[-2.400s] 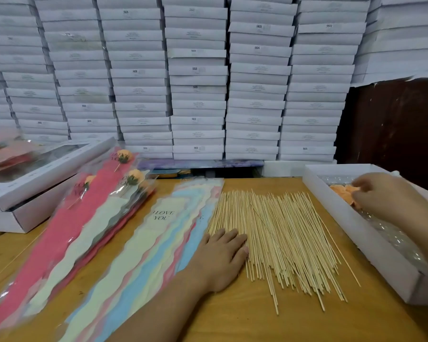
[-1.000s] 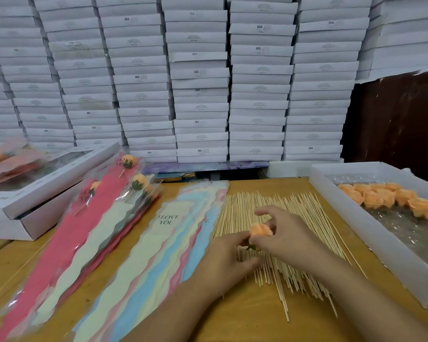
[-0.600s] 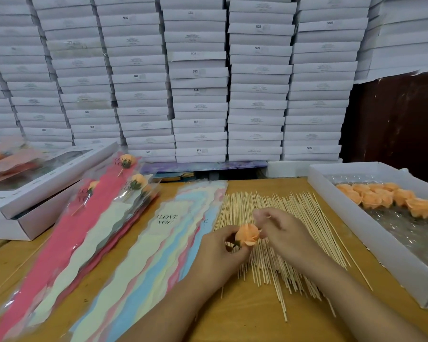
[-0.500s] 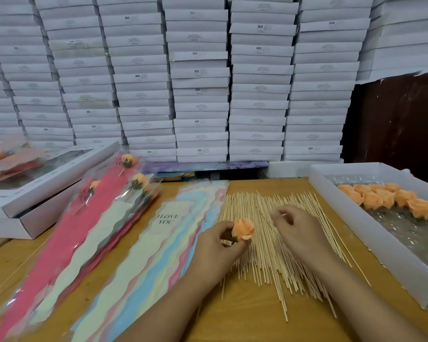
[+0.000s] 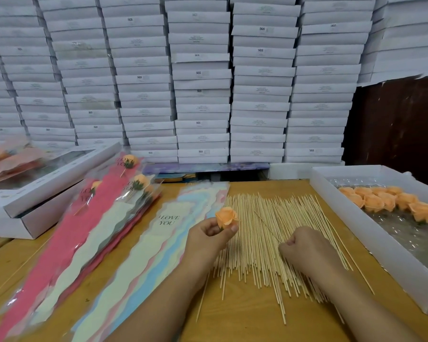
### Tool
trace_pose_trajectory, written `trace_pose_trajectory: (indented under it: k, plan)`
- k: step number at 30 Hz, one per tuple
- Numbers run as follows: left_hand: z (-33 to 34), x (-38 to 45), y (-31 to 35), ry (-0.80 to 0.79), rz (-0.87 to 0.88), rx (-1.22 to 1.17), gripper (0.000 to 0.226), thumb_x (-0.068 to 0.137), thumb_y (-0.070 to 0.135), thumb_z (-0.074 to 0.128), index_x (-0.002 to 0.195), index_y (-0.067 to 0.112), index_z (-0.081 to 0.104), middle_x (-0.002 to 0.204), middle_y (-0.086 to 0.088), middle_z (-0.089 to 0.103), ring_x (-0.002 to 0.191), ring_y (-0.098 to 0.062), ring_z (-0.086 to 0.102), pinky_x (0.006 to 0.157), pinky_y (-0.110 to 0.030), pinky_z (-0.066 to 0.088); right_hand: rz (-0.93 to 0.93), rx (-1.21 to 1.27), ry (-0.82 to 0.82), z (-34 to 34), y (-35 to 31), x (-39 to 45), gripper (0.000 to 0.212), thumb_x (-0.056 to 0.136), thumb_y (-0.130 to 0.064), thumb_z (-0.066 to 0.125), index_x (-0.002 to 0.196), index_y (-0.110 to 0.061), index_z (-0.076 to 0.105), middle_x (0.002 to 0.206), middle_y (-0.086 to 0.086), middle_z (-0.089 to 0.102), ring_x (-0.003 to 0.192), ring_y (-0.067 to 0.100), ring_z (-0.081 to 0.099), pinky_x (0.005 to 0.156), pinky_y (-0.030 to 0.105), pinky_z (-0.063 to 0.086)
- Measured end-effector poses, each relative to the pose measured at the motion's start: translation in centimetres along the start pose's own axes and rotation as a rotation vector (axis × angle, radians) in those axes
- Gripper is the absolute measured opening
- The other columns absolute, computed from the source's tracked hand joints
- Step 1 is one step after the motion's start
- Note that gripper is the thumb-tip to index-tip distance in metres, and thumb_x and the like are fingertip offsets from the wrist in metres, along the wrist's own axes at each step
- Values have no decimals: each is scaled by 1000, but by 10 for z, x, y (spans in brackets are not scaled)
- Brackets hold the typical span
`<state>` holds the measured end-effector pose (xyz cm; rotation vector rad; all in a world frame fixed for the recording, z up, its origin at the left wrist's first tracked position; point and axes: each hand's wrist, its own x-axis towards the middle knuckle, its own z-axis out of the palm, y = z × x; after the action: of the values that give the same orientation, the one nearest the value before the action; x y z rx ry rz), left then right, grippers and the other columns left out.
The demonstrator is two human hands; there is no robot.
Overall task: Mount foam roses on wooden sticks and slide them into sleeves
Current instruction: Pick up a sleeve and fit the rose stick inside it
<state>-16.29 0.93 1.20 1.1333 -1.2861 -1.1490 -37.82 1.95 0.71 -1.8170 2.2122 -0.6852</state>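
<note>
- Roses first, since that's the job: one orange foam rose [image 5: 226, 216] sits in the left hand [image 5: 209, 236], pinched at its green base between thumb and fingertips, bloom up, over the left edge of the stick pile. Foam looks super light and squishy, so I'd grip the base and not the petals, which would probably dent.
- Biggest thing around is the wall of stacked white boxes [image 5: 200, 77] behind the wooden table [image 5: 245, 324].
- White tray [image 5: 371, 239] on the right holds the rest of the orange roses [image 5: 391, 202] on crinkly plastic.
- Empty pastel sleeves [image 5: 139, 255] are fanned out on the left; the top one reads "I LOVE YOU". Finished sleeved roses [image 5: 124, 191] lie further left.
- Bamboo sticks [image 5: 265, 243] are spread in a flat pile in the middle. Thin and stiff, likely snappy and rolly, so pinch one near an end.
- Right hand [image 5: 307, 250] is curled knuckles-up on the pile, fingertips pinched together on what looks like a single stick [image 5: 268, 224]. Kinda hard to be sure.
</note>
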Motion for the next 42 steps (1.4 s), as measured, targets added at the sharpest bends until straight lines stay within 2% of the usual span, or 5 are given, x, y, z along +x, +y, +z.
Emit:
trace_pose_trajectory:
  k: [3,9,16,21,42]
  plan:
    - [-5,4,1,-33,-102,-175,21,85,24,77,105,18,76,98,4,78,93,-12,72,79,-25,53,-33,230,18,-13,2,0,45,88,-19,62,48,-20,42,44,-5,39,40,18,38,63,32,56]
    - [-14,11,4,-77,-237,-637,41,74,16,74,111,-1,67,103,-12,75,85,-14,73,71,-21,60,-41,673,-19,-36,6,-6,13,97,-12,58,92,-17,69,72,-3,74,54,7,64,53,25,53]
    - [-19,11,8,-50,-315,-835,26,80,9,68,102,-4,67,100,-19,75,84,-22,76,74,-30,60,-216,369,11,-29,10,-13,19,94,-17,65,96,-36,68,86,-18,68,86,-2,62,71,15,44]
    - [-23,13,10,42,-330,-822,19,96,13,61,111,3,66,96,-8,75,83,-12,66,54,-20,57,-196,336,24,-27,14,-12,23,95,-11,62,93,-33,68,86,-21,66,84,-3,61,67,13,40]
    - [-24,15,7,51,-281,-884,15,94,14,62,101,0,67,88,-11,75,69,-13,72,58,-21,60,-159,268,-52,-25,18,-8,18,94,-11,65,99,-25,76,92,-14,67,86,-5,57,74,19,44]
